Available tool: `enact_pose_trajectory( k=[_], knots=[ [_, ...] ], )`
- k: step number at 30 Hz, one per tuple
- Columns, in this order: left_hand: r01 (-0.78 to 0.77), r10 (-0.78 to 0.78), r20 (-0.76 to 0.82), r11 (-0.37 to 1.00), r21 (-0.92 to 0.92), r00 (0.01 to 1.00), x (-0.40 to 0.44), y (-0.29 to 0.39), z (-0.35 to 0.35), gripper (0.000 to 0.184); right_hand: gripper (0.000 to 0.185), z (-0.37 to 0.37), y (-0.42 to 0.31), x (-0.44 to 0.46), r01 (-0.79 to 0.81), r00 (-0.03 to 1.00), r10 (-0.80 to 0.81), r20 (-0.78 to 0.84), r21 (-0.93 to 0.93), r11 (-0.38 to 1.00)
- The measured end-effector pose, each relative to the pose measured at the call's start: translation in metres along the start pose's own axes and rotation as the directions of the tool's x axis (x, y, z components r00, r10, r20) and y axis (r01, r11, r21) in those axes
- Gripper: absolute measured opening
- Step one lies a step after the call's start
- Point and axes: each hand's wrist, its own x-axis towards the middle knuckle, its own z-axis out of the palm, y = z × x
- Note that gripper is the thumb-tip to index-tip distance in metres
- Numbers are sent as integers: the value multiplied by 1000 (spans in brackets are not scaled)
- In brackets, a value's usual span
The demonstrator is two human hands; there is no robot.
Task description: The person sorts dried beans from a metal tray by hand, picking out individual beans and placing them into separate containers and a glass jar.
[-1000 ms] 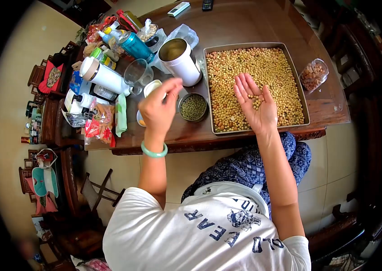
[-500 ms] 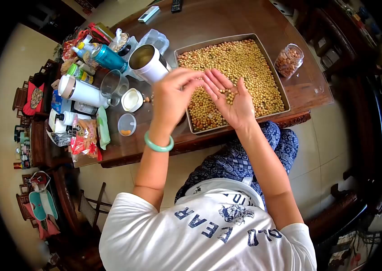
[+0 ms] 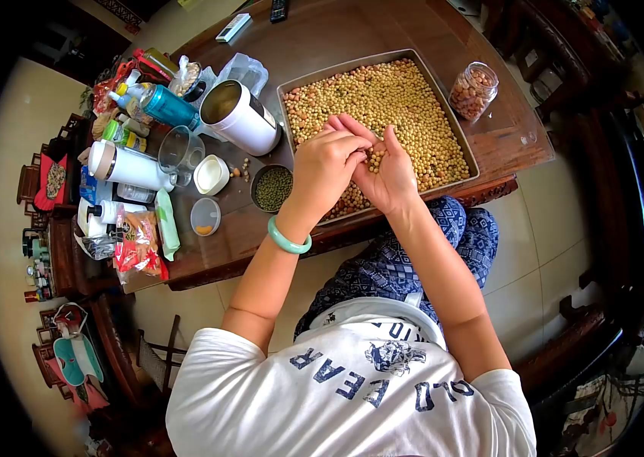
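My right hand [image 3: 392, 174] is held palm up and cupped over the near part of a metal tray [image 3: 455, 122], with some yellow soybeans [image 3: 375, 158] lying in its palm. My left hand [image 3: 329, 166], with a pale green bangle on its wrist, reaches into that palm. Its fingertips are pinched together at the beans; whatever is between them is too small to make out. Beneath both hands the tray holds a wide layer of soybeans [image 3: 383, 95] with some reddish ones mixed in. Just left of my left hand sits a small bowl of green mung beans [image 3: 273, 188].
An open white canister [image 3: 250, 126] leans left of the tray. Nearby are a white container [image 3: 212, 175], a clear cup [image 3: 205, 216], loose nuts [image 3: 242, 169], bottles and snack bags. A glass jar of nuts [image 3: 474, 91] stands right of the tray. Remotes [image 3: 233, 27] lie at the back.
My left hand has moved right and down onto my right palm, its fingertips now among the beans. The mung bean bowl has come into view. The whole view has shifted slightly.
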Motion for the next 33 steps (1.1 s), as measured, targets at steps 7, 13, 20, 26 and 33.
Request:
enact_pose_trajectory(
  k=[7,13,20,26,33],
  knots=[
    [76,-76,8,996,-44,997,-1,-3,0,15,71,-7,-1,4,-8,1000,7,20,39,999],
    [-45,45,21,998,40,999,-2,-7,0,16,75,-9,0,4,-13,1000,13,-9,-19,1000],
    [-65,64,13,998,19,998,-1,1,4,20,72,-8,1,3,-1,999,2,38,-25,1000],
    [-131,126,70,989,70,990,1,-1,3,21,70,-7,1,2,8,1000,-6,28,-43,999],
    [-206,199,129,978,43,971,6,-6,0,17,70,-12,1,4,5,999,-4,44,-25,1000]
  ],
)
